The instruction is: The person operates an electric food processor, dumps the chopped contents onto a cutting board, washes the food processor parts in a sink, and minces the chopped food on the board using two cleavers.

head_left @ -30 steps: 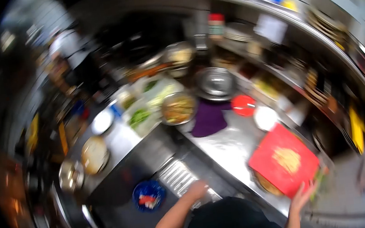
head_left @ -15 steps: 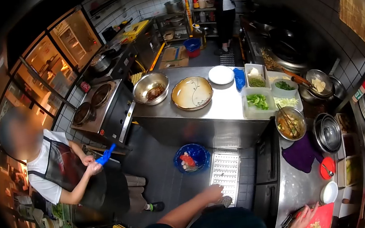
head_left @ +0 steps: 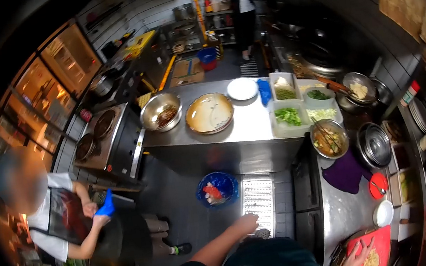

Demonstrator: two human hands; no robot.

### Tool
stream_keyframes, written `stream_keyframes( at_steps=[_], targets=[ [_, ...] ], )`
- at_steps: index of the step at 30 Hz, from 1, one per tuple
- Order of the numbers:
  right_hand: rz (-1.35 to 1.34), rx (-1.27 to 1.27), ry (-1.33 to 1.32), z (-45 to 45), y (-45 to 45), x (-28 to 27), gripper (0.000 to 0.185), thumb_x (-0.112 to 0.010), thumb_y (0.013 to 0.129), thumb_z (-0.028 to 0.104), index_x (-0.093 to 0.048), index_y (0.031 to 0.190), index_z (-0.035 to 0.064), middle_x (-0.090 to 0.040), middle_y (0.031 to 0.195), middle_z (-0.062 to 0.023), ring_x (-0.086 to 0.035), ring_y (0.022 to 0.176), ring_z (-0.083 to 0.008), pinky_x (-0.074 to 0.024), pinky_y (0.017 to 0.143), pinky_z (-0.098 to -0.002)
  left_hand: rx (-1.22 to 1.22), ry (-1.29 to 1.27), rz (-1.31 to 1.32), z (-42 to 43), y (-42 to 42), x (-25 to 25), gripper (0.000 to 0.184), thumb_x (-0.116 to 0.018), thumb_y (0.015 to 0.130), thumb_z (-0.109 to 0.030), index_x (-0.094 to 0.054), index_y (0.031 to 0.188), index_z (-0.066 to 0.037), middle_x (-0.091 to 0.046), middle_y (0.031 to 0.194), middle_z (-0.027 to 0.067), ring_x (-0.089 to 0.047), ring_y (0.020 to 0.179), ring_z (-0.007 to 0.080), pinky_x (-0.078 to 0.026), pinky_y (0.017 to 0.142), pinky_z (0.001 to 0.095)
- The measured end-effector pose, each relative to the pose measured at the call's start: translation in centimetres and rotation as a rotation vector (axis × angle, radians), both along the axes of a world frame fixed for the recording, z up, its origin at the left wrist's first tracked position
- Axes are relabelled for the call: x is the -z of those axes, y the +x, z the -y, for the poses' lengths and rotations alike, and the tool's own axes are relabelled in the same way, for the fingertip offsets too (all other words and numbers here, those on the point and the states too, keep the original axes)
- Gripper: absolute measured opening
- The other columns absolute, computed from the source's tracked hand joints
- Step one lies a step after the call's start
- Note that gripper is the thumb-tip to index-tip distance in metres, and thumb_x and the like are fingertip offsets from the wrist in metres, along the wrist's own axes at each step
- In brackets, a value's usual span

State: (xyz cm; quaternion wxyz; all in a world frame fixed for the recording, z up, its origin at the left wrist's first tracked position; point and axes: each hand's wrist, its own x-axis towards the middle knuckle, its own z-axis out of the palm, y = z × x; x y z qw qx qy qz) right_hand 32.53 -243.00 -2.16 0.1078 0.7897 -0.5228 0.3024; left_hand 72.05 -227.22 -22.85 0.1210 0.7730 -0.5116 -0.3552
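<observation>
My right hand [head_left: 354,261] lies at the lower right over a red cutting board [head_left: 381,242], fingers spread. Just beside its fingers is a small pile of chopped pale food [head_left: 370,262], too small to name for sure. A white bowl [head_left: 383,213] stands just beyond the board. My left hand [head_left: 246,224] hangs in front of my body, above the floor grate [head_left: 257,196]; nothing shows in it, and its fingers are mostly hidden. Beyond it, a blue basin [head_left: 217,189] on the floor holds something red and white.
The steel counter ahead bears a metal bowl [head_left: 161,112], a brown-rimmed dish [head_left: 209,113], a white plate [head_left: 242,89] and tubs of chopped greens [head_left: 289,116]. Right of it stands a bowl with chopsticks [head_left: 329,139]. A co-worker [head_left: 66,215] at left handles a blue glove [head_left: 106,203]; another person [head_left: 242,12] stands at the back.
My view has shifted slightly, so the counter things sit farther left. The co-worker's blue glove now points more upward. My right hand stays over the board.
</observation>
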Motion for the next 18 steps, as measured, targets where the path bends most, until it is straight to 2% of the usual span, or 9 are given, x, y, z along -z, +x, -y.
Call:
stream_keyframes(
  at_steps=[1, 4, 5, 8, 9, 10, 14, 16, 18],
  targets=[
    [-0.14, 0.055, -0.055, 0.2, -1.6, 1.5, 0.071, -0.07, 0.097, 0.016, -0.031, 0.154, -0.0027, -0.057, 0.138, -0.0273, -0.061, 0.122, -0.0366, -0.0451, 0.109, -0.0503, 0.052, -0.01, 0.016, 1.3, 0.2, 0.3, 0.03, -0.063, 0.092, -0.024, -0.065, 0.11, 0.0, -0.067, 0.112, 0.0246, -0.063, 0.11, 0.0428, -0.051, 0.093, 0.0514],
    [0.347, 0.131, 0.215, -0.1, -4.2, 5.8, 0.025, -0.058, 0.103, 0.014, -0.062, 0.116, -0.0075, -0.038, 0.158, -0.0204, -0.042, 0.142, -0.0363, -0.036, 0.114, -0.0451, 0.12, -0.047, 0.032, 4.2, 0.3, 0.7, 0.031, -0.063, 0.092, -0.024, -0.065, 0.11, 0.001, -0.067, 0.113, 0.0248, -0.063, 0.109, 0.0426, -0.051, 0.094, 0.0511],
    [0.464, 0.134, 0.261, -0.3, -4.4, 5.5, 0.025, -0.062, 0.101, 0.013, -0.062, 0.115, -0.0077, -0.038, 0.158, -0.0218, -0.042, 0.141, -0.0376, -0.0352, 0.115, -0.0462, 0.13, -0.058, 0.031, 4.9, 0.3, 0.5, 0.031, -0.063, 0.092, -0.024, -0.065, 0.11, 0.001, -0.067, 0.114, 0.0249, -0.063, 0.109, 0.0425, -0.051, 0.094, 0.051],
    [0.367, 0.202, 0.13, -1.0, -7.0, 7.1, 0.022, -0.063, 0.099, 0.011, -0.063, 0.114, -0.0048, -0.037, 0.158, -0.0251, -0.042, 0.141, -0.0404, -0.0418, 0.11, -0.0462, 0.254, -0.034, 0.055, 7.0, 0.4, -0.3, 0.033, -0.063, 0.092, -0.026, -0.065, 0.112, 0.001, -0.067, 0.113, 0.0245, -0.064, 0.108, 0.0423, -0.051, 0.095, 0.0511],
    [0.45, 0.246, 0.177, -1.8, -6.9, 6.0, 0.023, -0.065, 0.098, 0.011, -0.064, 0.116, -0.0036, -0.038, 0.158, -0.025, -0.042, 0.141, -0.0404, -0.0417, 0.11, -0.0464, 0.3, -0.016, 0.076, 7.6, 0.1, -0.8, 0.033, -0.062, 0.091, -0.023, -0.065, 0.111, 0.002, -0.067, 0.111, 0.0265, -0.064, 0.106, 0.0431, -0.052, 0.092, 0.0518],
    [0.54, 0.306, 0.207, -2.1, -6.2, 4.6, 0.025, -0.067, 0.096, 0.01, -0.064, 0.117, -0.0024, -0.038, 0.157, -0.025, -0.043, 0.141, -0.0404, -0.0416, 0.111, -0.0466, 0.364, -0.003, 0.097, 8.2, 0.0, -1.4, 0.032, -0.061, 0.089, -0.021, -0.065, 0.11, 0.003, -0.067, 0.109, 0.0285, -0.065, 0.104, 0.044, -0.053, 0.09, 0.0524],
    [0.451, 0.442, 0.149, -4.6, -7.9, 2.2, 0.041, -0.073, 0.089, 0.008, -0.06, 0.127, -0.0003, -0.036, 0.158, -0.0258, -0.041, 0.143, -0.0418, -0.0379, 0.115, -0.0474, 0.402, -0.189, 0.06, 8.9, -1.2, 0.3, 0.042, -0.067, 0.089, -0.027, -0.065, 0.117, 0.004, -0.066, 0.117, 0.0294, -0.064, 0.108, 0.0449, -0.052, 0.095, 0.0505],
    [0.472, 0.451, 0.115, -5.2, -9.0, 1.4, 0.046, -0.074, 0.089, 0.008, -0.058, 0.131, 0.0008, -0.038, 0.157, -0.0242, -0.045, 0.141, -0.0393, -0.0369, 0.116, -0.0457, 0.509, -0.148, 0.071, 9.9, -1.5, 1.8, 0.047, -0.07, 0.089, -0.028, -0.064, 0.122, 0.004, -0.066, 0.118, 0.0301, -0.063, 0.11, 0.0456, -0.051, 0.096, 0.0502],
    [0.67, 0.459, 0.118, -5.4, -11.1, 1.4, 0.049, -0.072, 0.092, 0.009, -0.053, 0.136, -0.0004, -0.041, 0.153, -0.0235, -0.046, 0.14, -0.0364, -0.0394, 0.115, -0.043, 0.559, -0.083, 0.098, 10.8, -2.7, 0.7, 0.047, -0.07, 0.088, -0.028, -0.064, 0.122, 0.004, -0.066, 0.117, 0.0308, -0.063, 0.111, 0.046, -0.051, 0.097, 0.0499]
  ],
)
